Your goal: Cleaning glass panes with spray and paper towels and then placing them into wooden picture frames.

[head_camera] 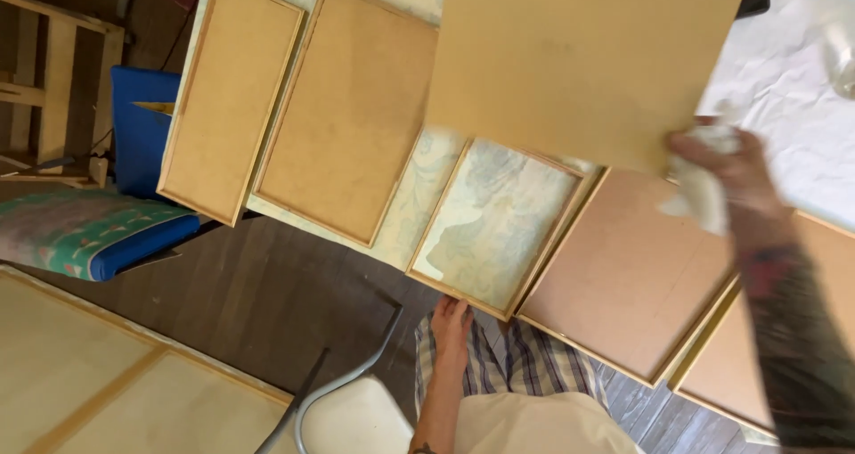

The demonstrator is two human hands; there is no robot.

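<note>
Your left hand [451, 322] resting with fingers together on the empty frame's [495, 226] near rail at the table's [405, 218] near edge, your right hand [723, 179] gripping a white cloth [700, 191] and lifting the backing board [579, 62] above it.

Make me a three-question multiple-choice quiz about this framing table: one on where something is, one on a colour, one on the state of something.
1. Where is the left hand?
A. on the near edge of the open frame
B. on the blue cushion
C. on the chair

2. What colour is the cloth in the right hand?
A. red
B. white
C. black

3. The backing board is:
A. set inside a frame
B. lifted above the table
C. on the floor

Answers:
1 A, its fingers rest at the frame's near rail.
2 B, it shows pale white.
3 B, the right hand holds it up, overlapping the frames below.
</note>
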